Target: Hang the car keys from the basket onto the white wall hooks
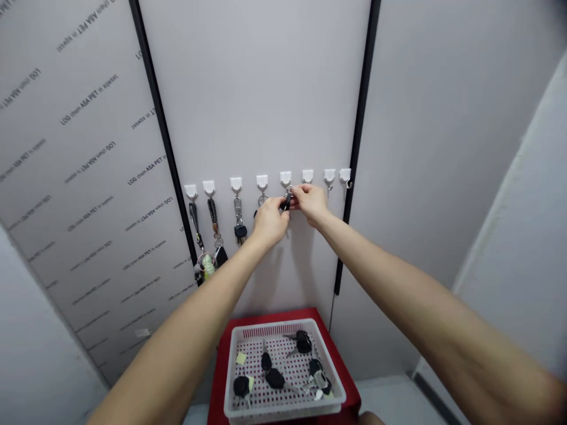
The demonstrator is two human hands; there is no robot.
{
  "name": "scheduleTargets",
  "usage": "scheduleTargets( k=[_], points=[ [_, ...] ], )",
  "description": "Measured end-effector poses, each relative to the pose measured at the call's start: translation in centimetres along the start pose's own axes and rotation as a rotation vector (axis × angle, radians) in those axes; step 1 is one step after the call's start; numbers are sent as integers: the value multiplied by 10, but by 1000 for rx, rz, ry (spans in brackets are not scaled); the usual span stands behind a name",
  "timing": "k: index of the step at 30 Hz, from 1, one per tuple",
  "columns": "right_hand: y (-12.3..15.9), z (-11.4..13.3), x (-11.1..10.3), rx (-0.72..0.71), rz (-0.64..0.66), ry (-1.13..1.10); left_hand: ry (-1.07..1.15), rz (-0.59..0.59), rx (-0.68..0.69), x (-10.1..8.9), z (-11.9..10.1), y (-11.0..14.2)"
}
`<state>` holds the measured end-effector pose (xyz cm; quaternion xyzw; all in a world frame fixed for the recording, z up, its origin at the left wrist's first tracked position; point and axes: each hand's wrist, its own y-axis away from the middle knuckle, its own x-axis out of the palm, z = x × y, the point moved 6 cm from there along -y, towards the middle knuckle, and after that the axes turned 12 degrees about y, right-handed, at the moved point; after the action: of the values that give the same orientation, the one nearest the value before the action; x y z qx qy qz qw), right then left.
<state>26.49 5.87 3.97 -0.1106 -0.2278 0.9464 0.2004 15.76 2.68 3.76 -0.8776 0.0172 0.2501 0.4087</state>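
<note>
A black-headed key [286,203] on a metal key ring [289,190] is held up just beneath a white wall hook [286,177]. My left hand [270,224] is closed, pinching the key from the left. From the right, my right hand [311,204] has thumb and fingers closed on the ring. Whether the ring touches the hook is too small to tell. Right behind my left hand, another ring [263,200] hangs from the neighbouring hook [262,182], its keys mostly hidden.
Keys on a metal clip [238,215], a braided strap [212,212] and a dark strap [194,218] hang further left. More hooks [329,175] continue rightward. Below, a white perforated basket [234,354] holding several keys [275,378] stands on a red surface [220,378]. Black strips [363,88] edge the panel.
</note>
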Motion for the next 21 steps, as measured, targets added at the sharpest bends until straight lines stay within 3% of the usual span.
scheduleTargets(
  k=[6, 10, 12, 14, 18, 21],
  points=[
    [-5, -11, 6, 13, 18, 179, -45, 33, -55, 2, 11, 6],
    [17, -24, -11, -129, -48, 394, 26, 76, -72, 9, 28, 42],
    [42, -41, -15, -208, 0, 551, 63, 143, -117, 21, 45, 72],
    [76, -71, -10, -252, 203, 712, 82, 230, -198, 40, 67, 110],
    [157, -148, 7, -249, 757, 1043, 76, 424, -400, 85, 107, 190],
    [194, -181, 11, -347, 894, 1257, 58, 569, -453, 113, 122, 230]
  ],
)
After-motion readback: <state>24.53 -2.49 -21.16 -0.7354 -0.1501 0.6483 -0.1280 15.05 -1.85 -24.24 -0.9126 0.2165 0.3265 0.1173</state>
